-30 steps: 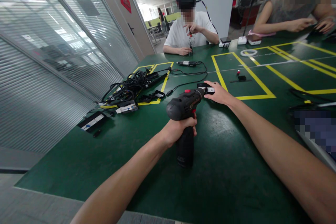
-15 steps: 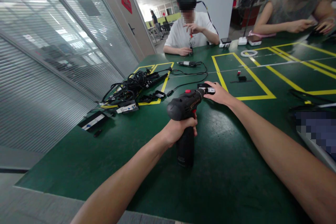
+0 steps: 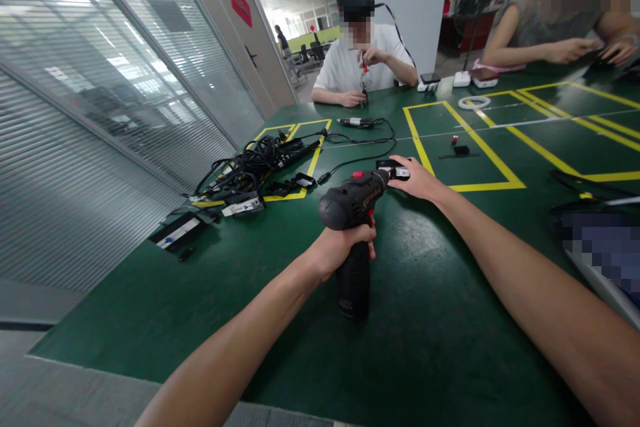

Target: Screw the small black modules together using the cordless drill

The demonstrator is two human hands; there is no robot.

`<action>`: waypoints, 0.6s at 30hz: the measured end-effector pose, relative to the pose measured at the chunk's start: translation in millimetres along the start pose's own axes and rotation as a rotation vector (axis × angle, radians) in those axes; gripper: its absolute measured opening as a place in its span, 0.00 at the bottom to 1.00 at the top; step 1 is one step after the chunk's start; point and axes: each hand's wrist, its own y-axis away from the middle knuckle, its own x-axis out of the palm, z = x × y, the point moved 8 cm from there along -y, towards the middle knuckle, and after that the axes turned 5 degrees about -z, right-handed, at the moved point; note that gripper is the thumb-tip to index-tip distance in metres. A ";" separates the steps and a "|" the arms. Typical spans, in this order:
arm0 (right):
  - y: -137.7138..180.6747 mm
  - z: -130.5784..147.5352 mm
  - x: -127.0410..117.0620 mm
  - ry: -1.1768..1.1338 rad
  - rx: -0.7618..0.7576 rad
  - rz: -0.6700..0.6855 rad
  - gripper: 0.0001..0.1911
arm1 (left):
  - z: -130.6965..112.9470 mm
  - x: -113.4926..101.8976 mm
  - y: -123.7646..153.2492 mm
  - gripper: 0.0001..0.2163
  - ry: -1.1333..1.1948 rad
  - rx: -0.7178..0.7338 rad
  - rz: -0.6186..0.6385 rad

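Observation:
My left hand (image 3: 340, 245) is closed round the grip of a black cordless drill (image 3: 353, 203) with a red trigger, held above the green table (image 3: 280, 293). The drill's nose points away from me towards a small black and white block (image 3: 394, 170). My right hand (image 3: 419, 179) is closed on that block at the drill's tip, fingers curled over it.
A tangle of black cables and adapters (image 3: 250, 170) lies at the left inside yellow tape lines. A person in a white shirt (image 3: 361, 57) sits across the table; another person's arms (image 3: 550, 47) rest at the far right. A tape ring (image 3: 473, 101) lies far right.

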 end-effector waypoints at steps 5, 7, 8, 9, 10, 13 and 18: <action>-0.5 -0.7 0.7 -0.002 0.001 0.008 0.37 | -0.9 -0.4 -0.8 0.07 0.007 0.000 -0.014; -0.8 -0.9 1.2 -0.004 0.000 0.009 0.37 | -1.1 -0.1 -0.8 0.07 0.004 0.000 -0.015; -0.8 -1.1 1.5 -0.005 0.000 0.010 0.37 | -1.0 -0.1 -0.8 0.07 0.002 -0.002 -0.016; -0.9 -1.3 1.6 -0.005 0.001 0.010 0.37 | -1.0 -0.1 -0.8 0.07 0.002 -0.003 -0.018; -1.0 -1.5 1.7 -0.004 0.002 0.010 0.37 | -1.1 -0.2 -0.7 0.08 0.001 -0.002 -0.021; -0.9 -1.8 1.5 -0.002 0.004 0.008 0.37 | -1.8 -0.3 -0.5 0.08 -0.002 0.006 -0.023; -0.6 -0.7 0.9 -0.009 -0.001 0.007 0.38 | -2.3 0.1 -0.6 0.08 -0.005 0.017 -0.015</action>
